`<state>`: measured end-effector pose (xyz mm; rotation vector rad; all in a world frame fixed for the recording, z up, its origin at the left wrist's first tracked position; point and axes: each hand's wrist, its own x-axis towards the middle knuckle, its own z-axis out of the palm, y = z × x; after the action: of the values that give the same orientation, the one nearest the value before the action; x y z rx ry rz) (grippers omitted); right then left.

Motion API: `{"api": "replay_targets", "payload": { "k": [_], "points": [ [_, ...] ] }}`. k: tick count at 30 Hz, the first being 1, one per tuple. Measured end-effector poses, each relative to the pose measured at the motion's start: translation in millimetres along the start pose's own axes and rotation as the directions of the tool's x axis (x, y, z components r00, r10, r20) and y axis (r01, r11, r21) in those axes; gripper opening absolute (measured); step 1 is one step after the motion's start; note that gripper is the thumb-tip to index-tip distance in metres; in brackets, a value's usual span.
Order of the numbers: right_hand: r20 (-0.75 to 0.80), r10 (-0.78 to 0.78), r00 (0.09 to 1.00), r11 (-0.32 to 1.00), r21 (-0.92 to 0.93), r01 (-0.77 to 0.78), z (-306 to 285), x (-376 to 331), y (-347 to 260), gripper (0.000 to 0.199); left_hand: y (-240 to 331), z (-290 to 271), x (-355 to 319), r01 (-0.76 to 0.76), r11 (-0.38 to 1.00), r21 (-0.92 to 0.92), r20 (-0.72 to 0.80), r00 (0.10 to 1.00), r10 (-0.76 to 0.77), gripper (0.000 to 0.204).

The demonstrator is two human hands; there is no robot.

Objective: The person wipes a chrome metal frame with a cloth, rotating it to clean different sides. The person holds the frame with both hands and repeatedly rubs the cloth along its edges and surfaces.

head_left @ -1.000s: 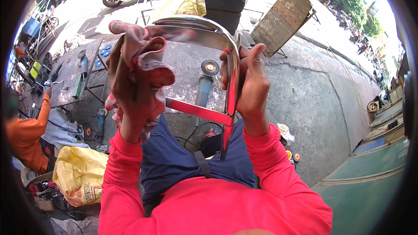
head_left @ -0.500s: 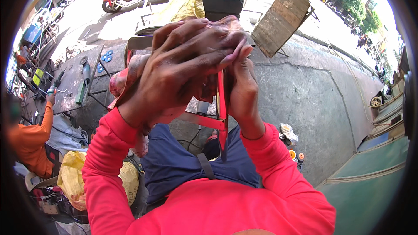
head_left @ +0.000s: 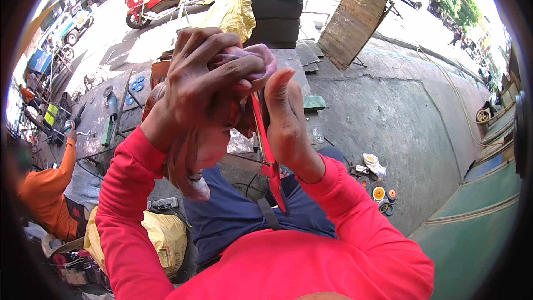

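A pinkish rag (head_left: 261, 61) is bunched in my left hand (head_left: 194, 86), its fingers curled into the cloth. More of the stained rag hangs below that wrist. Beneath the bunched part, a narrow red metal frame (head_left: 264, 139) slants down toward my lap, a greyish crosspiece joining it from the left. My right hand (head_left: 288, 125) is closed against the frame's right side, thumb pointing up; most of its fingers are hidden. Both hands are raised in front of my chest, close together but apart.
Wheels or discs (head_left: 378, 193) and a white bundle (head_left: 375, 165) lie at my right. At left are a yellow sack (head_left: 166, 239), an angle grinder (head_left: 110, 103), blue discs (head_left: 136, 84) and an orange-sleeved person (head_left: 50, 189). A wooden board (head_left: 355, 19) leans ahead, near a black post base (head_left: 276, 14).
My left hand and the rag have separated from my right hand, whose thumb now points up free of the cloth. The red frame tilts more. The whole view has shifted slightly.
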<state>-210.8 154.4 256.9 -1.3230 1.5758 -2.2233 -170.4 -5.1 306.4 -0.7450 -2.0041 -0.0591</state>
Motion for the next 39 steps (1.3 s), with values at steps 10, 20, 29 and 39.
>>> {"api": "replay_targets", "payload": {
  "k": [10, 20, 29, 39],
  "points": [
    [0.021, -0.027, 0.999, 0.985, -0.171, 0.030, -1.9, 4.7, 1.9, 0.058, 21.8, 12.3, 19.7, 0.205, 0.951, 0.231, -0.065, 0.979, -0.195, 0.011],
    [-0.013, 0.031, 0.999, 0.994, -0.107, -0.033, 4.8, 12.5, 3.1, 0.059, -0.9, 14.6, 29.6, 0.494, 0.867, 0.063, 0.001, 0.869, -0.495, 0.027],
    [-0.002, -0.068, 0.998, 0.980, -0.186, 0.067, 10.6, 21.1, 6.3, 0.055, -3.6, 14.2, -3.7, 0.067, 0.960, 0.272, -0.106, 0.994, -0.039, 0.014],
    [-0.016, -0.067, 0.998, 0.940, -0.335, 0.058, 16.7, 18.5, 14.6, 0.056, -2.5, 9.2, 19.1, 0.499, 0.857, 0.131, 0.094, 0.854, -0.512, 0.029]
  ]
}}
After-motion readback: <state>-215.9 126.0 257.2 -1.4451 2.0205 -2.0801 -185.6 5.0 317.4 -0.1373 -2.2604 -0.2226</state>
